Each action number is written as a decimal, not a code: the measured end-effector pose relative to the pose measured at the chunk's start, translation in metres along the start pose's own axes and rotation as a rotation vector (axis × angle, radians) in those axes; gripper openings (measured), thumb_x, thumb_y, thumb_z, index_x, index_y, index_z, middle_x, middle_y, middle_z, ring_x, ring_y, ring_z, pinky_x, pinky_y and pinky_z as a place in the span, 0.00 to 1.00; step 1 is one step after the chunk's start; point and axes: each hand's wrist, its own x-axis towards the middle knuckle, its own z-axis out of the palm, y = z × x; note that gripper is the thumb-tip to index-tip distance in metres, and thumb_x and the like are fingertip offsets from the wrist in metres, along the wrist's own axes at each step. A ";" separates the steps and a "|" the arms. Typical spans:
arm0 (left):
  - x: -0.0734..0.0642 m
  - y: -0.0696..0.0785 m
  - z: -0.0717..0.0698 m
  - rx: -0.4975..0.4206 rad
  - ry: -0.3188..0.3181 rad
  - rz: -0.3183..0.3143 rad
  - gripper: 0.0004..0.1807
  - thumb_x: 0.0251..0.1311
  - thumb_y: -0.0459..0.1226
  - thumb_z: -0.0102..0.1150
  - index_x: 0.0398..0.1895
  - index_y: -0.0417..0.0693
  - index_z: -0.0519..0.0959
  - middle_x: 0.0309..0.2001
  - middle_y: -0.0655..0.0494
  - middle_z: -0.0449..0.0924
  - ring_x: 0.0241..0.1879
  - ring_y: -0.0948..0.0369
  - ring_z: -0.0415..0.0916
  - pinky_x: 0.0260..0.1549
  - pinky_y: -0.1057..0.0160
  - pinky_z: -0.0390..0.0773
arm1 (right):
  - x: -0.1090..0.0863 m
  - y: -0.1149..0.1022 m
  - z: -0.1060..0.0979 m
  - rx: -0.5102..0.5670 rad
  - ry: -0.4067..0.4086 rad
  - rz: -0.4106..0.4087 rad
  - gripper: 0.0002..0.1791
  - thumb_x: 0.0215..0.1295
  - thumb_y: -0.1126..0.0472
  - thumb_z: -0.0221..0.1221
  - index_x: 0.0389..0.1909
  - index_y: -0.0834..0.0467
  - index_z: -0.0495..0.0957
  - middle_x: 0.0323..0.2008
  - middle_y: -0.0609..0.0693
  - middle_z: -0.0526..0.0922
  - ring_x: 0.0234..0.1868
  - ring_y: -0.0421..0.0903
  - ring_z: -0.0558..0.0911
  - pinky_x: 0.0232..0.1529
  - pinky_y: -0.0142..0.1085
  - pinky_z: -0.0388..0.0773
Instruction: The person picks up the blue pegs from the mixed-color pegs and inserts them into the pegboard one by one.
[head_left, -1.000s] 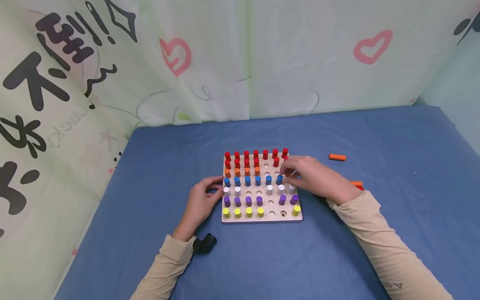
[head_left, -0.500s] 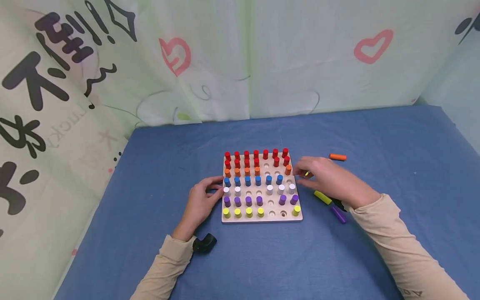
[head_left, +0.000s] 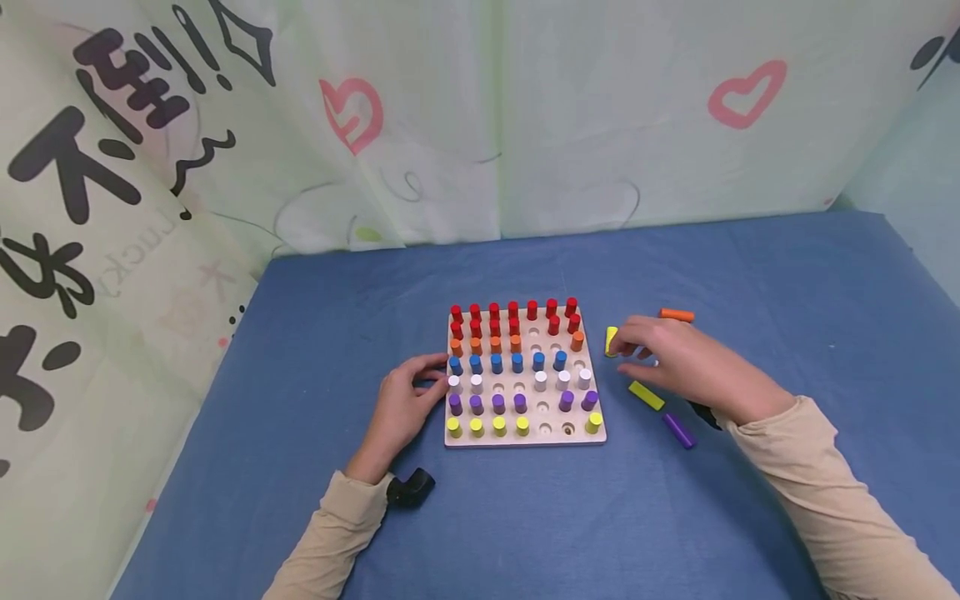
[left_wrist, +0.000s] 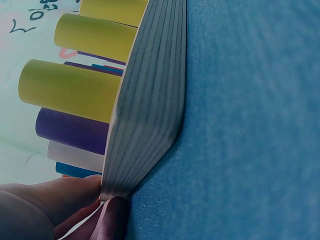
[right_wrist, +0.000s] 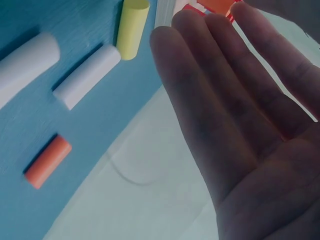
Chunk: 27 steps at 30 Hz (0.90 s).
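Note:
A wooden pegboard point(head_left: 517, 442) with rows of red, orange, blue, white, purple and yellow pegs lies on the blue cloth. My left hand point(head_left: 401, 408) holds its left edge; in the left wrist view, fingertips point(left_wrist: 92, 185) touch the board's layered side. To the right of the board, my right hand point(head_left: 675, 362) hovers over the cloth with nothing in it. Its fingers point(right_wrist: 200, 85) look extended in the right wrist view. By the fingertips is a yellow peg point(head_left: 611, 342). White pegs point(right_wrist: 87, 75) lie beneath the hand, mostly hidden from the head view.
Loose on the cloth right of the board are another yellow peg point(head_left: 646, 396), a purple peg point(head_left: 679, 431) and an orange peg point(head_left: 677, 315). Several bare holes show in the board. A printed curtain point(head_left: 562, 167) hangs behind the table.
My right hand has moved right, away from over the board, uncovering an orange peg at its row's end and loose pegs on the cloth. The left hand stays at the board's edge.

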 end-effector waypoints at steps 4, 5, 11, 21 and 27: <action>0.000 0.000 0.000 -0.002 -0.003 -0.002 0.21 0.65 0.34 0.63 0.62 0.46 0.78 0.54 0.49 0.81 0.49 0.57 0.80 0.47 0.57 0.84 | -0.005 0.003 -0.002 -0.018 0.015 -0.006 0.12 0.54 0.67 0.71 0.39 0.58 0.82 0.37 0.48 0.83 0.38 0.45 0.83 0.42 0.45 0.84; 0.000 -0.001 0.000 -0.003 -0.004 -0.001 0.21 0.65 0.34 0.63 0.62 0.46 0.78 0.54 0.49 0.81 0.49 0.57 0.80 0.47 0.57 0.84 | -0.007 0.005 -0.002 -0.021 0.023 -0.008 0.12 0.54 0.67 0.71 0.39 0.58 0.82 0.37 0.47 0.83 0.38 0.44 0.83 0.42 0.44 0.84; 0.001 -0.001 0.000 -0.005 -0.006 0.002 0.21 0.65 0.34 0.63 0.62 0.46 0.78 0.55 0.50 0.81 0.49 0.57 0.80 0.48 0.57 0.84 | -0.015 0.012 -0.005 -0.042 0.036 0.002 0.13 0.53 0.68 0.72 0.41 0.58 0.84 0.39 0.48 0.84 0.38 0.44 0.84 0.42 0.44 0.84; 0.001 0.000 0.001 -0.004 -0.005 0.002 0.22 0.65 0.35 0.63 0.62 0.47 0.78 0.54 0.50 0.81 0.49 0.57 0.80 0.48 0.57 0.83 | -0.029 0.022 -0.008 -0.073 0.037 0.067 0.11 0.56 0.64 0.71 0.41 0.58 0.84 0.38 0.46 0.84 0.38 0.44 0.84 0.39 0.43 0.83; 0.001 0.000 0.000 -0.002 -0.005 0.003 0.21 0.65 0.34 0.63 0.62 0.47 0.78 0.54 0.50 0.81 0.49 0.57 0.80 0.48 0.57 0.83 | -0.036 0.027 -0.009 -0.061 0.031 0.072 0.11 0.56 0.65 0.71 0.40 0.55 0.84 0.38 0.45 0.84 0.37 0.42 0.82 0.38 0.42 0.83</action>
